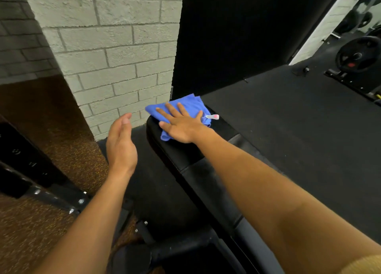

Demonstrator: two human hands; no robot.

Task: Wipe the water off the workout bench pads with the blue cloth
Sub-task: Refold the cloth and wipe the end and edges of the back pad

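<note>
Cloth [181, 106], soft and light, pressed flat under right hand [181, 127] at bench [204, 183] end; left hand [121, 142] open, empty.

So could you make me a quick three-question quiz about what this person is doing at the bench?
1. True or false: the right hand lies flat, fingers spread, on the blue cloth.
2. Where on the bench pad is the cloth? A) the far end, B) the near end, C) on the floor.
3. Fill in: the left hand holds ____.

Key: 1 true. 2 A. 3 nothing; it hangs open beside the bench, off the pad.
</note>
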